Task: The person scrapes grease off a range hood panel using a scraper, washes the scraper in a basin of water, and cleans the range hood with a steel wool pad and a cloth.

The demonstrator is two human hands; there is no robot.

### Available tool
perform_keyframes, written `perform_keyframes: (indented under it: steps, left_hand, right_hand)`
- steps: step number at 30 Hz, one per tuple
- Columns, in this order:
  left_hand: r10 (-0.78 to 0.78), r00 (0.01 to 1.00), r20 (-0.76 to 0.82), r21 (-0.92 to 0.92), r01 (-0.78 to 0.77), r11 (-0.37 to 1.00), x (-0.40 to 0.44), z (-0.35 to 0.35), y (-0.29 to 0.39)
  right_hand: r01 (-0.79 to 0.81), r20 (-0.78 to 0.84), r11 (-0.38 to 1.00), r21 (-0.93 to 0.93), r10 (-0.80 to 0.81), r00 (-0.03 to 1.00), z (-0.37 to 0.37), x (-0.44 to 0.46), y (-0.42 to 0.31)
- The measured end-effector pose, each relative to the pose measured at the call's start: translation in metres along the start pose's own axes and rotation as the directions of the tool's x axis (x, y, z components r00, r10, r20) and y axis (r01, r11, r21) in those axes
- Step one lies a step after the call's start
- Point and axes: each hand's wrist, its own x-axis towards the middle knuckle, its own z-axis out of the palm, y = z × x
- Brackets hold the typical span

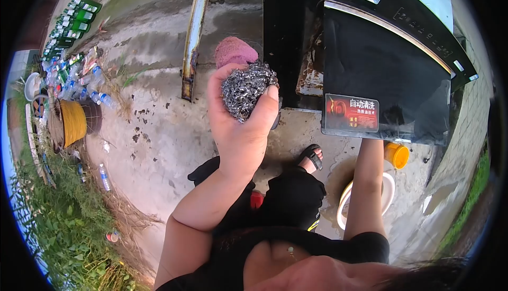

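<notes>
My left hand (pixel 244 132) is raised and closed around a steel wool scrubber (pixel 247 90), with the thumb on its right side. A rough pink cloth or sponge (pixel 235 51) shows just beyond the scrubber, against my fingers; I cannot tell whether it is gripped too. To the right is a black range hood (pixel 296 5) with a glossy dark panel (pixel 389 69) tilted toward me. On the panel's lower left is a red sticker (pixel 352 112) with Chinese text. My right forearm (pixel 370 180) reaches up behind this panel, which hides the hand and its fingers.
A rusty metal strip (pixel 196 37) leans at the upper left. By my right arm stand a yellow tub (pixel 397 155) and a white basin (pixel 389 190). Green bottles (pixel 79 16), plastic bottles (pixel 98 79), a yellow-wrapped spool (pixel 73 123) and weeds (pixel 69 211) line the left side.
</notes>
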Motion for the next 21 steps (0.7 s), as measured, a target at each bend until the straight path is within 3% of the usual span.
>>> perform_keyframes:
  steps: [10, 14, 16, 18, 21]
  left_hand:
    - [0.034, 0.995, -0.096, 0.056, -0.029, 0.998, 0.007, -0.007, 0.004]
    - [-0.002, 0.999, -0.054, -0.022, 0.0, 1.0, 0.007, -0.005, 0.005]
    - [0.007, 0.997, -0.072, 0.011, -0.006, 1.0, 0.007, -0.008, 0.006]
    - [0.004, 0.996, -0.088, 0.019, -0.003, 1.0, 0.008, -0.01, 0.01]
    - [0.033, 0.996, -0.083, -0.02, -0.035, 0.999, 0.008, -0.015, 0.011]
  right_hand:
    - [0.041, -0.009, 0.999, -0.035, -0.041, 0.999, -0.004, 0.004, -0.006]
    - [0.106, -0.083, 0.994, -0.016, -0.107, 0.991, -0.002, -0.012, -0.027]
    - [0.257, -0.184, 0.966, 0.038, -0.246, 0.952, -0.001, -0.027, -0.055]
    - [0.369, -0.205, 0.902, 0.224, -0.326, 0.923, 0.001, -0.055, -0.106]
    - [0.213, -0.092, 0.881, 0.422, -0.192, 0.977, -0.006, -0.083, -0.176]
